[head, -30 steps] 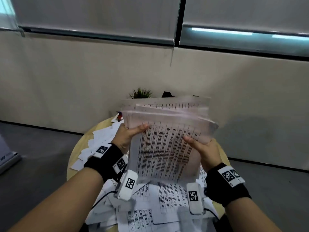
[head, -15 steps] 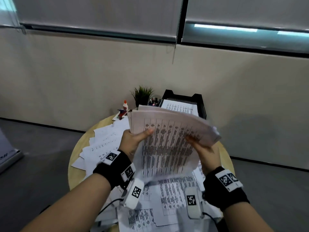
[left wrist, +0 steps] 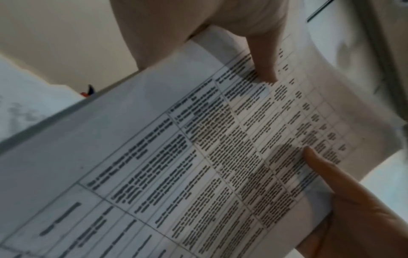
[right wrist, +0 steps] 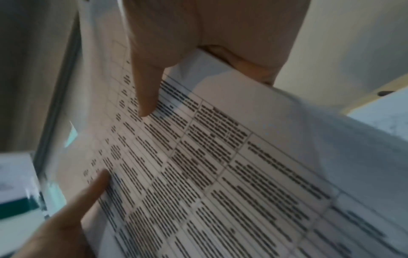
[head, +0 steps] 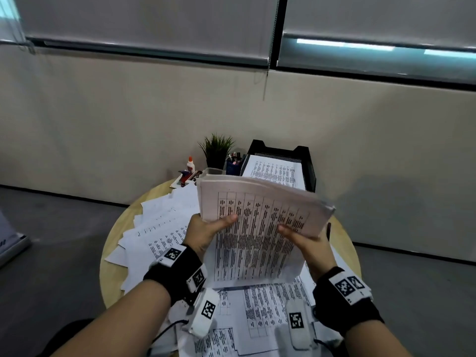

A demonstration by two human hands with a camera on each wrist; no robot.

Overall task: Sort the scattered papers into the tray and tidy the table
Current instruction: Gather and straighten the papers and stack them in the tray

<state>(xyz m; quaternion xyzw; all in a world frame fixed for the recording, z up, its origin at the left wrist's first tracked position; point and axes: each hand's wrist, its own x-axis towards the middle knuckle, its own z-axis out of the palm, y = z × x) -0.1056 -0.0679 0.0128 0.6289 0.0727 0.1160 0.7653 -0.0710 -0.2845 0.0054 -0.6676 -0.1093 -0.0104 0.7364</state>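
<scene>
I hold a thick stack of printed sheets (head: pixel 257 222) above the round wooden table (head: pixel 113 253), its top edge tilted away toward the black paper tray (head: pixel 306 161). My left hand (head: pixel 206 233) grips the stack's left edge with the thumb on top. My right hand (head: pixel 306 240) grips the right edge the same way. The left wrist view shows the stack (left wrist: pixel 198 157) under both thumbs, and the right wrist view shows the stack (right wrist: pixel 209 165) likewise. A printed sheet (head: pixel 273 171) lies in the tray. Loose papers (head: pixel 159 228) cover the table's left and front.
At the back of the table stand a small potted plant (head: pixel 217 150), a glue bottle (head: pixel 190 164), a dark pen holder (head: pixel 233 167) and small desk items (head: pixel 189 176). A beige wall runs behind, with grey floor on both sides.
The stack has come down from upright and tipped forward, so the tray behind it is now in sight. Both hands keep their grip on its edges.
</scene>
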